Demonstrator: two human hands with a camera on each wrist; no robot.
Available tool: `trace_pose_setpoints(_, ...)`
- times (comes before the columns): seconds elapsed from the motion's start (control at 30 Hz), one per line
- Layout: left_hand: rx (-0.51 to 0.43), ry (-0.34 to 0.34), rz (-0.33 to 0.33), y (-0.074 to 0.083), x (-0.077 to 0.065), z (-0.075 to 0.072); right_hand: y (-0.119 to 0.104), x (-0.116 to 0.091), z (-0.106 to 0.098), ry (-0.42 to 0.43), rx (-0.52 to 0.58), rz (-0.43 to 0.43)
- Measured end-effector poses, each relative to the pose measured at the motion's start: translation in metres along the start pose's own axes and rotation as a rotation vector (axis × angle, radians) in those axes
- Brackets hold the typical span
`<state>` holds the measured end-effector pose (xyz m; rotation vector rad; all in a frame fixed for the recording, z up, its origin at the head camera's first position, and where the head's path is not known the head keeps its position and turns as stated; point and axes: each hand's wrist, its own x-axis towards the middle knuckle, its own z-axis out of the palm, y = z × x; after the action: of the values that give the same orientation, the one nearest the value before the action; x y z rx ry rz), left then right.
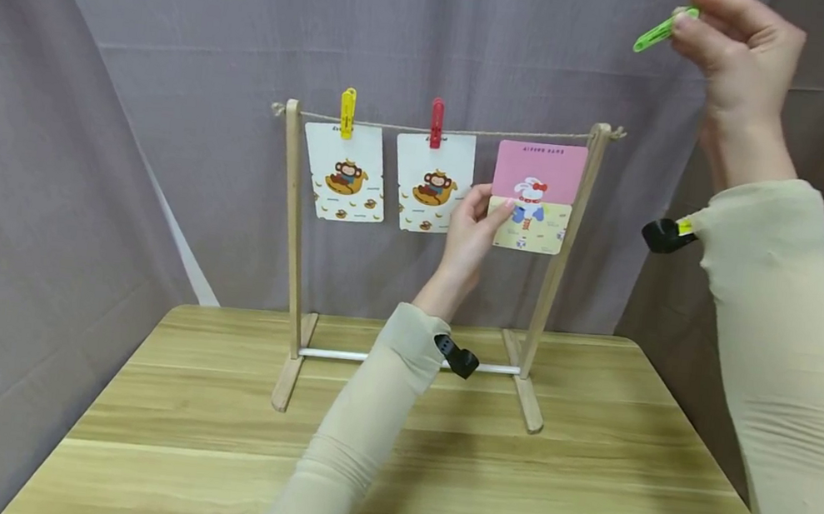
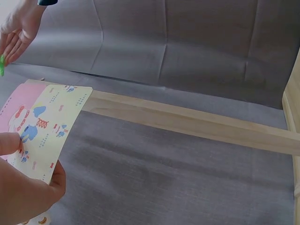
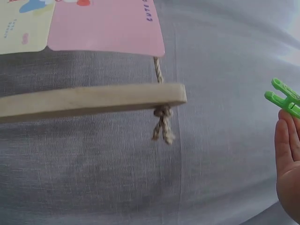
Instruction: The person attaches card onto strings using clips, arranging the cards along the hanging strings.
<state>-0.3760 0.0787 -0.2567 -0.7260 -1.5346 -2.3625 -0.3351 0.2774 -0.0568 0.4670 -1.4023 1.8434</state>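
My left hand [image 1: 469, 234] pinches the left edge of a pink and yellow rabbit card [image 1: 542, 170], thumb in front and fingers behind. The card overlaps the right end of the twine [image 1: 488, 136] in the head view. High at the right, my right hand [image 1: 752, 62] holds a green clothespin [image 1: 656, 35] between thumb and fingers, away from the card. To the left, two white monkey cards hang from the twine: one under a yellow clothespin [image 1: 348, 112], the other under a red clothespin [image 1: 437, 123].
The twine is strung between two wooden posts, the left post [image 1: 293, 228] and the right post [image 1: 558, 264]. A white rod [image 1: 334, 354] joins their feet on the wooden table [image 1: 583, 493]. Grey curtain [image 1: 177, 56] hangs behind the rack.
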Motion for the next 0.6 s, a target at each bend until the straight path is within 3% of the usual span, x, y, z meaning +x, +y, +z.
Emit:
trace_pose_setpoints(0.27,-0.017,0.016,-0.011,-0.006,-0.001,0.0,-0.001,-0.003,0.015,-0.145,-0.113,0.033)
trace_pose_setpoints(0.5,-0.005,0.013,-0.015,-0.006,-0.002,-0.001,-0.006,-0.01,0.03,-0.3,-0.403,0.087)
trace_pose_setpoints(0.6,-0.005,0.014,-0.017,-0.004,-0.002,-0.001,-0.005,-0.013,0.038,-0.353,-0.473,0.109)
